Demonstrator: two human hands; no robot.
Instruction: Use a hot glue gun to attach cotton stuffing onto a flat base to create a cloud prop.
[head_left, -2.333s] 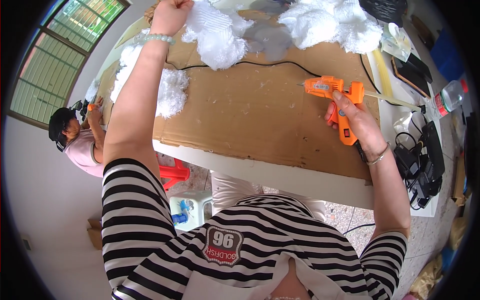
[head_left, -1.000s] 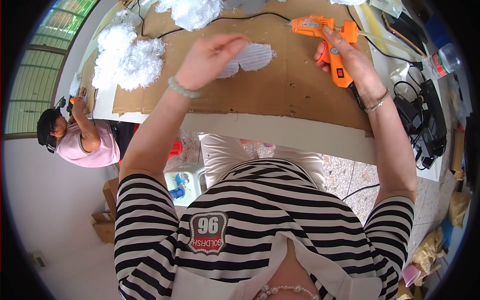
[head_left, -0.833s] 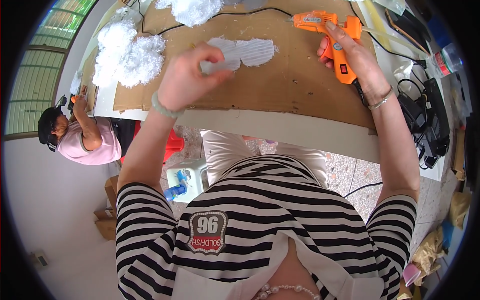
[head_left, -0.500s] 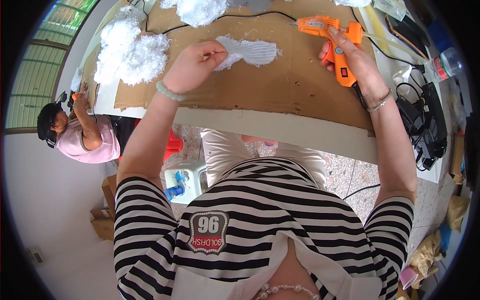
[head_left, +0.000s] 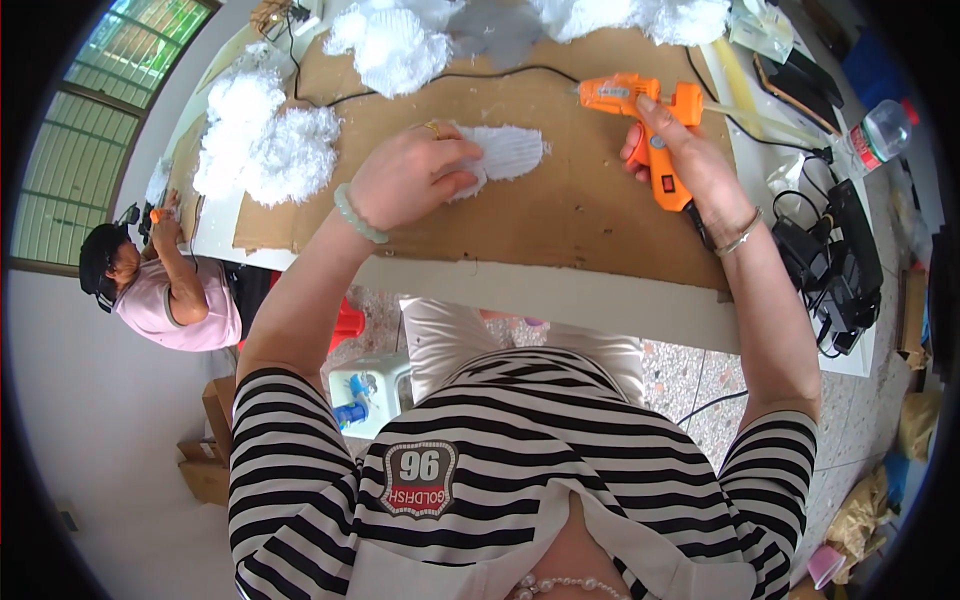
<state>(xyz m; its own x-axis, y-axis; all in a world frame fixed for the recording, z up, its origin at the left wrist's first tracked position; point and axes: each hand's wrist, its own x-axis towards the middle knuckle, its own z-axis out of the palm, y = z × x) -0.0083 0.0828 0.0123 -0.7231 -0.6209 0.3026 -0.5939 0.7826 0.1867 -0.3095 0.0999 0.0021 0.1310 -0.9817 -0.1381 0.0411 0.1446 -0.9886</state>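
Note:
My right hand (head_left: 700,165) is wrapped round the handle of an orange hot glue gun (head_left: 660,97), whose nozzle points left above the cardboard. A pale glue stick (head_left: 745,112) runs out of its back end. My left hand (head_left: 412,178), fingers bent and thumb drawn in, grips the left end of a white ribbed fabric piece (head_left: 513,152) with frayed edges. That end is partly hidden under my fingers; the rest lies flat on the brown cardboard (head_left: 560,215).
Fluffy white heaps (head_left: 280,150) lie left, another white bundle (head_left: 390,50) and more at the back. A black cord (head_left: 480,74) crosses the cardboard. At right are a plastic bottle (head_left: 880,135) and black power adapters (head_left: 830,260). A person in pink (head_left: 190,300) works at far left.
My left hand has lowered over the fabric's left end, and its fingers have spread further across it. The glue gun in my right hand has shifted slightly left; the view has tilted a little.

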